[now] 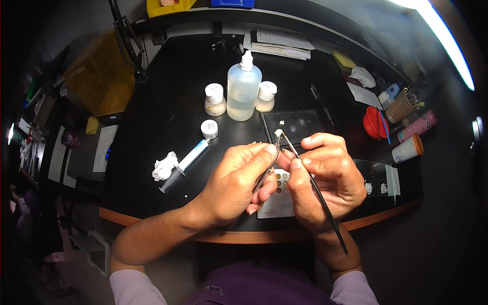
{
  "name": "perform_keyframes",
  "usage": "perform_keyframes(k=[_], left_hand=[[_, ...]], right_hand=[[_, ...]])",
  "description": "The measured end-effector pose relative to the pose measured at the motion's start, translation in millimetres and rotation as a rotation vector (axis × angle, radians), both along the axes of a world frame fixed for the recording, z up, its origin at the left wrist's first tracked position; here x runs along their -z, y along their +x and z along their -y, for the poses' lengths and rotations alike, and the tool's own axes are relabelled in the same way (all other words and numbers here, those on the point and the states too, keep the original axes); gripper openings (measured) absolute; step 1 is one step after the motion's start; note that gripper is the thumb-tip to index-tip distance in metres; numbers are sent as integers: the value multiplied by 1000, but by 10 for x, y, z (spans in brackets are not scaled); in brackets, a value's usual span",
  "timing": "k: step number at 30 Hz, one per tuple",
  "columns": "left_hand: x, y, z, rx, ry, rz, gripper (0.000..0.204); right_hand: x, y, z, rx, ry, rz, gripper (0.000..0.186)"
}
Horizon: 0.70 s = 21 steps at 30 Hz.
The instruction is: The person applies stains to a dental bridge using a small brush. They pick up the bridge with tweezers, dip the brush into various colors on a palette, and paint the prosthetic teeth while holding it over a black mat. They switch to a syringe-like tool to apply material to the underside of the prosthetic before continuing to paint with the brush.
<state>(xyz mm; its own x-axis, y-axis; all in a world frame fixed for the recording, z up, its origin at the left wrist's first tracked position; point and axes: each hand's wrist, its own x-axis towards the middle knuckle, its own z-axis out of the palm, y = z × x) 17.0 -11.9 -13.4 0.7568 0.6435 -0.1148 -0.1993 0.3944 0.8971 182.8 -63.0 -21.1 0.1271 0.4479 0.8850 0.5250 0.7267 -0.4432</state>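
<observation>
My left hand (244,178) grips metal tweezers (272,165), with a small white piece (278,132) at their tips. My right hand (317,180) holds a thin, dark-handled brush (325,206), its tip touching or very near that piece. Beyond them lies a black slab (300,125) with a small white bit on it. Under my hands, partly hidden, is a white palette (269,208) with several small coloured wells. A squeeze bottle (243,99) stands behind, between two white-capped jars (215,104) (265,101). A smaller jar (209,129) sits to the left.
A syringe (185,165) and crumpled tissue (164,163) lie left. Right are a pen (320,101), red bowl (375,124), cups and small glass plate (376,173). An amber box (94,81) and lamp arm (124,35) stand back left. Someone else sits at far left (23,213).
</observation>
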Motion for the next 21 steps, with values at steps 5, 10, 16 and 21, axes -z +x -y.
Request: perform_keyframes(k=[5,10,16,21], left_hand=[[-3,-19,-17,17,-2,1,43],[10,-10,-15,6,31,-20,42],[11,-7,-11,1,53,-25,42],[21,-27,-16,-4,50,-15,42]], right_hand=[[1,5,-4,-5,-20,-9,18],[-3,17,2,-8,-37,-12,18],[-7,17,-6,-16,-34,-7,17],[-18,-14,-2,-15,-37,-8,17]])
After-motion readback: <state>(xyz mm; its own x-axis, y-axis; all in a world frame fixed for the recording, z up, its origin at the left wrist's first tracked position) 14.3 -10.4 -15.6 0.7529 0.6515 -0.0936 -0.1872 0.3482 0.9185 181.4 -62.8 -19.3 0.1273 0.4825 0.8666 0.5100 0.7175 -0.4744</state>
